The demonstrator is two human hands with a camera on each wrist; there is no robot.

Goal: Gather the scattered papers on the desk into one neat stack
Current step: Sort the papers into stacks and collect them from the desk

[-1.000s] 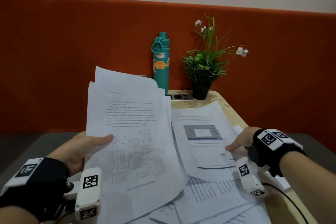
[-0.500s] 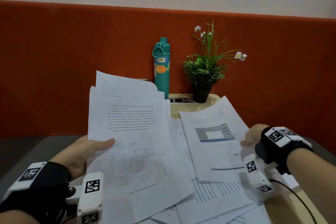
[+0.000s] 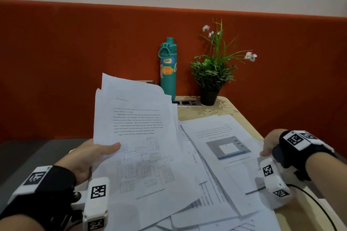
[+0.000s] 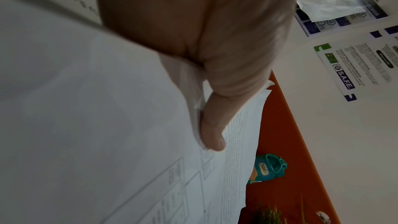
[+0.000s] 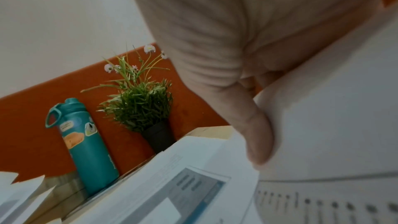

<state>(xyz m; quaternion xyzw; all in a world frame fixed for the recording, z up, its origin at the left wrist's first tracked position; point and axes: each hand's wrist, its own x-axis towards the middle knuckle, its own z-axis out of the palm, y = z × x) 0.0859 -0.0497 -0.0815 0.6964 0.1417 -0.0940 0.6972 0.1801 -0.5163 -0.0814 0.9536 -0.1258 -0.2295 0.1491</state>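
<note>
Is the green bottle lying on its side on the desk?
No, the bottle stands upright at the back of the desk, beside the potted plant.

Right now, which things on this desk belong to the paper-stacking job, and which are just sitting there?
Part of the job:
- sheaf of papers gripped in the left hand
- screenshot page pinched at its edge by the right hand
- loose sheets still spread on the desk

Just lying about:
- teal bottle
- potted plant
- socket panel

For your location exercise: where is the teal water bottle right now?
In the head view, the teal water bottle stands at the desk's far edge, against the orange panel, left of the potted plant.
</note>
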